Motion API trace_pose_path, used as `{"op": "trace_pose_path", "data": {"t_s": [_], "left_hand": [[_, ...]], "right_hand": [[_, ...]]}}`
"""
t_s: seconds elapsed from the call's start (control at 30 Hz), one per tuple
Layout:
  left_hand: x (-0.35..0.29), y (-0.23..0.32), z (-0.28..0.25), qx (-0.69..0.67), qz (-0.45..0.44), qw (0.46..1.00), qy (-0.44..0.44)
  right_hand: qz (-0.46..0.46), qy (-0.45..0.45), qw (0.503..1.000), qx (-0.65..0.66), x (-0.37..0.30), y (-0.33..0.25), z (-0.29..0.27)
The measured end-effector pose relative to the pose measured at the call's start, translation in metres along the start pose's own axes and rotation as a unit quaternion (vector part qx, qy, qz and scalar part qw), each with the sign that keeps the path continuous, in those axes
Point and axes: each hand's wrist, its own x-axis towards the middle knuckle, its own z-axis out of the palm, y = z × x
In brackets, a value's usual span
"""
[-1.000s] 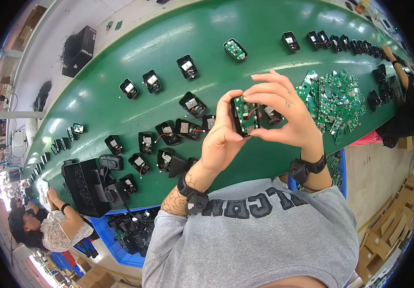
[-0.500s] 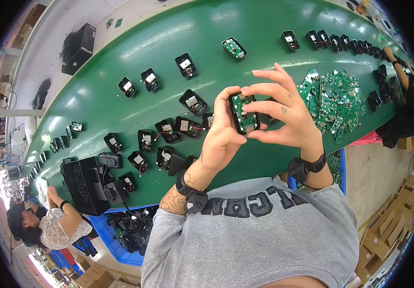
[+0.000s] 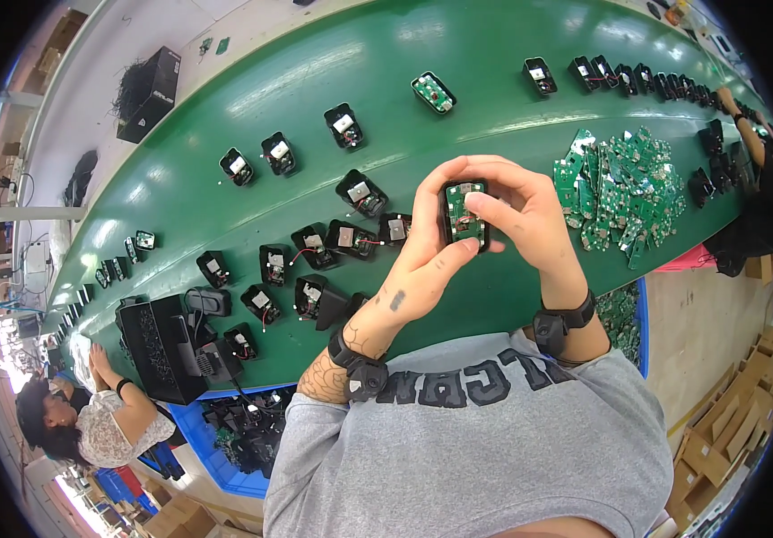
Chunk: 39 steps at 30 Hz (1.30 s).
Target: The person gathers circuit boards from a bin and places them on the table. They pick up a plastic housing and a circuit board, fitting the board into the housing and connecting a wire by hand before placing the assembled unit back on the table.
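Note:
Between my two hands, above the green table, is a small black plastic housing (image 3: 445, 235) with a green circuit board (image 3: 464, 224) in its open face. My left hand (image 3: 427, 247) wraps round the housing's left side, its thumb against the board's lower end. From the other side, my right hand (image 3: 530, 211) curls round the top, and its thumb presses on the upper part of the board. The fingers behind the housing are partly hidden. Left of my hands stand several black housings (image 3: 357, 193) with silver blocks and thin wires inside, some partly behind my left wrist.
A heap of loose green circuit boards (image 3: 624, 188) lies to the right. One housing with a board (image 3: 433, 92) stands farther back. A black bin of small parts (image 3: 158, 345) is at left, above a blue crate (image 3: 212, 448). Co-workers (image 3: 104, 421) sit at both ends of the table (image 3: 458, 305).
My right hand has closed round the housing; its spread fingers now curl over the top, with the thumb on the board. The housing has come slightly right and nearer me.

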Motion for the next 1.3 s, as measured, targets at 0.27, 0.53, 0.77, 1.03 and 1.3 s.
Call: {"op": "trace_pose_path", "data": {"t_s": [0.27, 0.53, 0.77, 1.03, 1.3], "left_hand": [[-0.003, 0.005, -0.004, 0.058, -0.043, 0.997, -0.008], [-0.002, 0.008, -0.008, 0.201, 0.003, 0.979, 0.018], [-0.001, 0.007, -0.015, 0.265, -0.042, 0.963, 0.012], [0.010, -0.005, -0.015, 0.077, 0.040, 0.990, 0.114], [0.016, -0.030, -0.021, 0.355, 0.185, 0.894, 0.201]], "right_hand": [[0.071, 0.043, 0.995, 0.054, -0.001, -0.005, 0.005], [0.167, -0.091, 0.980, 0.054, -0.008, 0.011, 0.001], [0.090, -0.015, 0.994, 0.051, -0.008, 0.008, 0.011], [-0.133, 0.096, 0.985, -0.042, 0.001, 0.009, 0.008], [-0.152, 0.164, 0.963, -0.149, 0.005, 0.015, 0.034]]}}
